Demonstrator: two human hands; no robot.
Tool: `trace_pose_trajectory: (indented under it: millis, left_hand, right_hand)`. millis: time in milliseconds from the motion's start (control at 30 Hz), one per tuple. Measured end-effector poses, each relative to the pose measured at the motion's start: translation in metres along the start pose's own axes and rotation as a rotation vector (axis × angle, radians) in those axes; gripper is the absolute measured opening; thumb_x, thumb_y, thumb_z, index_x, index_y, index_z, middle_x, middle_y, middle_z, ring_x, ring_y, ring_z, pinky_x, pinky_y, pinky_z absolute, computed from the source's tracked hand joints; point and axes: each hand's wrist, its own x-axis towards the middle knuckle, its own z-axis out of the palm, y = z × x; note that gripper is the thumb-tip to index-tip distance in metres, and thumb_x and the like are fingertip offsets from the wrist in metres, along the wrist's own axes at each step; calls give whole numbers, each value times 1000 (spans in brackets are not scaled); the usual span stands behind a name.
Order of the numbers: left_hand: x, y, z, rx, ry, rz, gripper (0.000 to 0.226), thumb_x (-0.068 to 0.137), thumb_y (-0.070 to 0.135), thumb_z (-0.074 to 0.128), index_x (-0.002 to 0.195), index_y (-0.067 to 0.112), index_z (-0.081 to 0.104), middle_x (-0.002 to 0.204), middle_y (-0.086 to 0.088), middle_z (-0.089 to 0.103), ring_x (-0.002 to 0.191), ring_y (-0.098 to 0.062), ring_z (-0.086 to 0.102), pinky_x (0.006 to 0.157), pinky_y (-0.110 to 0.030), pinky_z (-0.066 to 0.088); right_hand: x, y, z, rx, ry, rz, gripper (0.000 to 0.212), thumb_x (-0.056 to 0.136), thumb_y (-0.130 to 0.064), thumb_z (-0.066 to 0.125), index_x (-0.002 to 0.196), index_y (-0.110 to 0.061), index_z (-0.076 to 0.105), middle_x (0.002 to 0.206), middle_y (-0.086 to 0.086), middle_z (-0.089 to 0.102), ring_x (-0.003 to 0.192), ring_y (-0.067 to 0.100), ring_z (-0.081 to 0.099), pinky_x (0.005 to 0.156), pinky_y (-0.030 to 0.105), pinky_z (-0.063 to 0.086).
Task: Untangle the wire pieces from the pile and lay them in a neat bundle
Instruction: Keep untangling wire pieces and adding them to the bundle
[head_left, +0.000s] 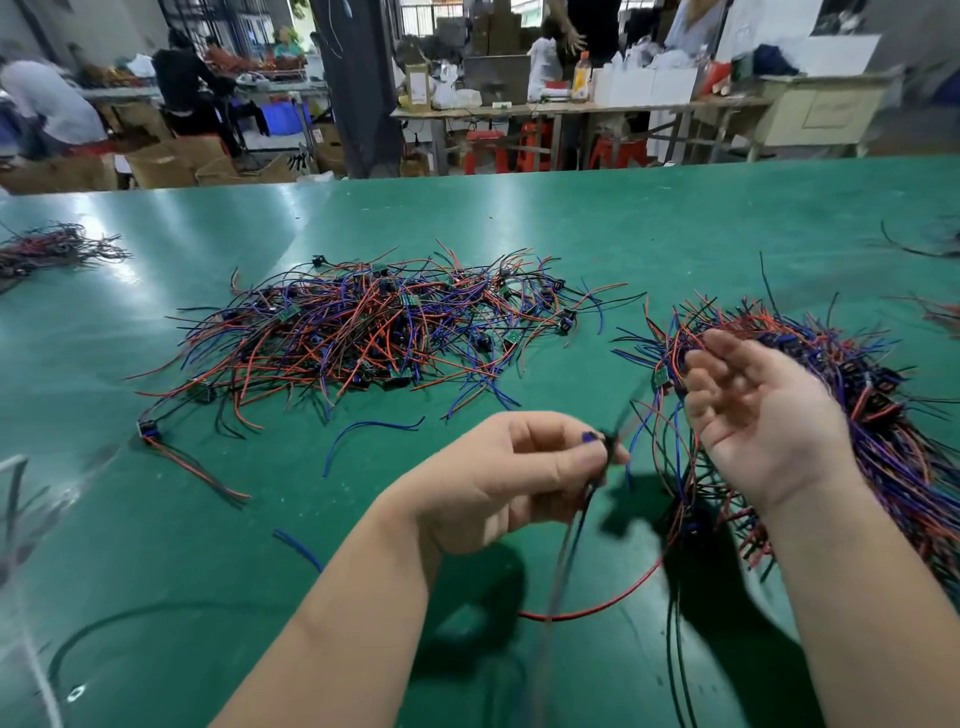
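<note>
Green workbench (519, 218), busy workshop behind. Tangled pile (363, 332) mid-table; bundle (883, 415) near right. Left hand (498, 478) pinches one wire piece (610, 447), tails dangling. Right hand (758, 410) half-curled against bundle, grip unclear. Best drawn slowly, ends aligned before laying.

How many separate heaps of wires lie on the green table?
3: the big tangled pile in the centre, the bundle at near right, a small heap at the far left edge. Strands at the right edge may belong to more, cut off.
</note>
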Motion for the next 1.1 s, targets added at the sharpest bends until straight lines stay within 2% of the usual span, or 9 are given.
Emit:
trace_pose_trajectory:
  millis: [167, 300, 433, 500, 600, 700, 767, 967, 1100]
  left_hand:
    - [2, 8, 1, -397, 96, 138, 12, 80, 14, 68, 75, 20, 77, 75, -1, 73, 62, -9, 70, 54, -19, 55]
    - [9, 5, 2, -506, 344, 157, 11, 63, 23, 71, 73, 20, 68, 65, 7, 67, 47, -3, 61, 44, -15, 50]
    - [16, -5, 4, -313, 477, 92, 40, 54, 41, 76, 88, 23, 68, 64, 14, 60, 45, 2, 48, 40, -12, 38]
    - [16, -8, 7, -236, 462, 96, 37, 48, 46, 76, 79, 26, 73, 69, 14, 62, 48, 2, 50, 42, -12, 39]
    - [12, -8, 7, -104, 294, 151, 26, 56, 28, 86, 81, 31, 77, 79, 13, 70, 58, 3, 60, 48, -12, 45]
    - [7, -6, 5, -28, 59, 177, 35, 80, 7, 66, 105, 30, 73, 103, 9, 73, 79, -4, 68, 57, -14, 50]
    - [6, -4, 5, -53, 33, 172, 36, 81, 5, 60, 104, 29, 74, 103, 6, 73, 79, -9, 70, 55, -17, 53]
    - [10, -2, 1, -49, 203, 57, 21, 74, 37, 69, 70, 17, 78, 64, 2, 69, 55, -12, 67, 54, -22, 54]
    - [9, -5, 3, 99, 228, 35, 26, 57, 38, 78, 68, 15, 76, 65, -3, 69, 58, -13, 68, 54, -20, 52]
  right_hand:
    - [-14, 31, 12, -445, -360, 56, 19, 77, 3, 66, 92, -7, 65, 73, 11, 64, 50, 12, 60, 47, 16, 47]
    - [-26, 44, 19, -399, -653, -71, 40, 55, -2, 83, 89, -21, 77, 70, 2, 67, 58, 9, 59, 54, 16, 45]
    - [-27, 54, 23, -377, -554, -188, 24, 61, -8, 81, 82, -21, 78, 66, -1, 69, 55, 8, 56, 56, 15, 46]
    - [-28, 54, 26, -332, -452, -187, 12, 60, -15, 76, 71, -18, 78, 63, 0, 69, 53, 8, 57, 56, 15, 47]
    - [-26, 46, 28, -98, -352, -68, 8, 61, -12, 66, 59, -16, 73, 60, -1, 68, 52, 7, 61, 53, 15, 49]
    - [-25, 34, 27, 66, -319, 15, 11, 66, -11, 62, 59, -13, 70, 59, 1, 65, 50, 7, 61, 44, 15, 48]
    - [-26, 28, 24, 117, -366, 63, 10, 68, -10, 60, 63, -11, 69, 62, 4, 64, 50, 8, 61, 42, 16, 47]
    - [-23, 23, 14, -290, -487, 118, 11, 61, -7, 66, 65, -13, 74, 57, 2, 62, 45, 5, 55, 43, 12, 45]
    - [-18, 25, 12, -408, -486, 132, 13, 62, -6, 68, 71, -10, 77, 56, 0, 61, 45, 4, 55, 44, 12, 45]
